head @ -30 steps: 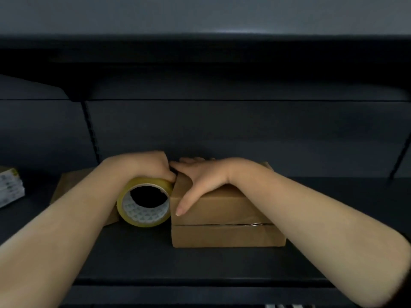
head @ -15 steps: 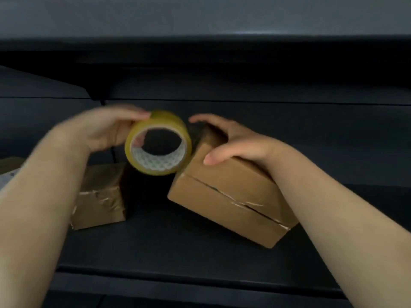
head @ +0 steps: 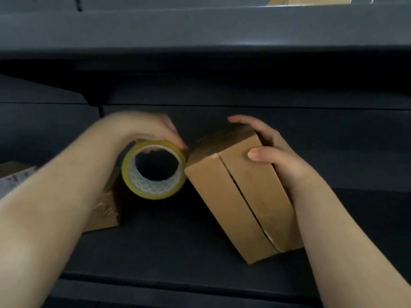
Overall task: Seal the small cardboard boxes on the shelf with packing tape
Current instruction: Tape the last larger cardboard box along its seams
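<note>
A small brown cardboard box (head: 231,196) lies turned at an angle on the dark shelf (head: 178,258), its flap seam running from the far end toward me. My right hand (head: 266,150) grips its far right end, thumb on top. My left hand (head: 142,130) grips a yellowish roll of clear packing tape (head: 153,170) from above, with the roll's right edge next to the box's far left corner. A second cardboard box (head: 104,207) with wrinkled tape on it sits behind my left forearm, mostly hidden.
The shelf above (head: 200,30) overhangs close over the work space, with cardboard boxes (head: 311,0) on it at the top edge. A pale printed object (head: 13,181) sits at the far left. The shelf's front lip (head: 178,285) runs below the boxes.
The box has been swung further round, its seam now pointing toward me. My right hand shifted to its far right end. The tape roll came down beside the box's corner.
</note>
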Demonstrator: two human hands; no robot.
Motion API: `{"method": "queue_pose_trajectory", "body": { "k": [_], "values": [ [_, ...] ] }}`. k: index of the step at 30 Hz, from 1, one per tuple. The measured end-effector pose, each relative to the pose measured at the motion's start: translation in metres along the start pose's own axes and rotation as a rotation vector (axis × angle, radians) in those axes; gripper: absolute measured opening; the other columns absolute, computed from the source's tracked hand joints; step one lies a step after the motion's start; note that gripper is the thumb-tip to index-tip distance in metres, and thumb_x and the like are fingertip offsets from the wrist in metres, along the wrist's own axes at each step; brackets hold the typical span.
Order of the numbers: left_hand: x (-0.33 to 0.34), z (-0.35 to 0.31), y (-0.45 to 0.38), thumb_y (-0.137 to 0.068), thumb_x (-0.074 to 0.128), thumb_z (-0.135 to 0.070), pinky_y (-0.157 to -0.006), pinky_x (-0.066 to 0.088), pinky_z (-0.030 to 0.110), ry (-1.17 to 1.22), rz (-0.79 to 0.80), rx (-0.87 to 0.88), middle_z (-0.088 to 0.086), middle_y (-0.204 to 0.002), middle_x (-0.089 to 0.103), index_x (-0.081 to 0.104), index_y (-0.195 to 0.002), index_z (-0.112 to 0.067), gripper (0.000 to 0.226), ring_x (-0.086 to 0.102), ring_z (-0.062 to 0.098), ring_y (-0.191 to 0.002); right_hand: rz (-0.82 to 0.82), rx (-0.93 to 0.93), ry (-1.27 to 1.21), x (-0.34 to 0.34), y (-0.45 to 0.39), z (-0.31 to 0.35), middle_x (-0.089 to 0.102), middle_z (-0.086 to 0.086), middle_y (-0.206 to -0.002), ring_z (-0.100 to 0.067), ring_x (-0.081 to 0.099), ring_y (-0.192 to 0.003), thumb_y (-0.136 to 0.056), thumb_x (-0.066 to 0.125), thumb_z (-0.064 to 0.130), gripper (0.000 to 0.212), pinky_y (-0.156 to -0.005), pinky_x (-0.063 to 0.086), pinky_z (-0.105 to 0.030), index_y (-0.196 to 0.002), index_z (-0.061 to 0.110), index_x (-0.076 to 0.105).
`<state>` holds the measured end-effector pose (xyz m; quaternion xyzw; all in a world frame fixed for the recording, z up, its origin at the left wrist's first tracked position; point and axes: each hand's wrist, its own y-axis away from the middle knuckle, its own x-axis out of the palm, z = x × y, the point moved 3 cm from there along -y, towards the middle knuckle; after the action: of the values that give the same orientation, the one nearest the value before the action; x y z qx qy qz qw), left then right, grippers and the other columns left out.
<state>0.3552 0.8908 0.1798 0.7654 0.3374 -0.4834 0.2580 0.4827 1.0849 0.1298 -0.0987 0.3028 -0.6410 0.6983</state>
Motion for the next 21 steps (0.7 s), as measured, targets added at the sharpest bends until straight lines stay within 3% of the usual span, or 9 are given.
{"method": "queue_pose_trajectory", "body": {
  "k": [5,9,11,13,15,17,19,21],
  "values": [
    [0.017,-0.062,-0.008,-0.079,0.063,-0.026,-0.037,0.041,0.015,-0.057,-0.065,0.080,-0.002,-0.046,0.058,0.070,-0.067,-0.010,0.021,0.054,0.013,-0.046,-0.145,-0.076,-0.092,-0.030,0.032,-0.014,0.052,-0.010,-0.118,-0.033,0.057,-0.098,-0.058,0.054,0.038,0.062,-0.074,0.053,-0.044,-0.116,0.016,0.050],
    [0.027,-0.109,-0.018,-0.076,0.061,-0.027,-0.044,0.042,0.019,-0.097,-0.052,0.136,0.003,-0.059,0.064,0.073,-0.069,-0.011,0.022,0.058,0.015,-0.055,-0.223,0.052,-0.144,-0.058,0.067,-0.015,0.060,0.000,-0.112,-0.023,0.062,-0.095,-0.055,0.054,0.039,0.057,-0.073,0.053,-0.036,-0.110,0.024,0.053],
    [0.029,-0.120,-0.020,-0.074,0.063,-0.026,-0.052,0.045,0.025,-0.143,-0.048,0.131,0.005,-0.061,0.065,0.074,-0.067,-0.010,0.021,0.059,0.018,-0.059,-0.186,0.188,0.125,-0.071,0.071,0.006,0.060,0.005,-0.114,-0.018,0.060,-0.101,-0.052,0.064,0.057,0.059,-0.079,0.048,-0.034,-0.106,0.034,0.059],
    [0.029,-0.122,-0.022,-0.075,0.063,-0.025,-0.059,0.047,0.030,-0.155,-0.056,0.127,0.007,-0.062,0.065,0.073,-0.064,-0.010,0.021,0.060,0.021,-0.062,-0.198,0.190,0.505,-0.076,0.059,0.041,0.058,0.018,-0.115,-0.003,0.054,-0.103,-0.049,0.058,0.079,0.058,-0.081,0.041,-0.023,-0.095,0.044,0.061],
    [0.030,-0.121,-0.020,-0.077,0.063,-0.025,-0.065,0.049,0.032,-0.163,-0.047,0.144,0.007,-0.065,0.066,0.071,-0.068,-0.009,0.021,0.062,0.023,-0.066,-0.162,-0.073,0.856,-0.054,0.035,0.077,0.059,0.015,-0.105,0.000,0.052,-0.094,-0.063,0.055,0.071,0.039,-0.073,0.040,-0.014,-0.084,0.039,0.060],
    [0.030,-0.120,-0.018,-0.075,0.065,-0.029,-0.073,0.052,0.035,-0.206,-0.049,0.186,0.009,-0.075,0.069,0.071,-0.077,-0.007,0.023,0.064,0.026,-0.075,0.076,-0.362,1.134,-0.011,0.015,0.089,0.054,0.011,-0.076,-0.006,0.049,-0.071,-0.076,0.057,0.055,0.031,-0.063,0.044,-0.028,-0.070,0.025,0.054],
    [0.028,-0.119,-0.018,-0.078,0.062,-0.022,-0.062,0.048,0.027,-0.214,-0.111,0.209,0.007,-0.067,0.063,0.065,-0.068,-0.009,0.017,0.060,0.023,-0.066,0.266,-0.382,1.346,0.020,0.006,0.080,0.048,0.012,-0.072,-0.007,0.044,-0.071,-0.079,0.061,0.047,0.029,-0.063,0.044,-0.034,-0.070,0.022,0.050],
    [0.028,-0.116,-0.020,-0.085,0.057,-0.014,-0.052,0.042,0.021,-0.203,-0.141,0.210,0.002,-0.058,0.056,0.060,-0.061,-0.011,0.024,0.052,0.016,-0.056,0.322,-0.267,1.303,0.019,0.003,0.068,0.058,0.010,-0.083,-0.007,0.048,-0.083,-0.079,0.067,0.038,0.020,-0.075,0.043,-0.032,-0.082,0.020,0.059]
  ]
}}
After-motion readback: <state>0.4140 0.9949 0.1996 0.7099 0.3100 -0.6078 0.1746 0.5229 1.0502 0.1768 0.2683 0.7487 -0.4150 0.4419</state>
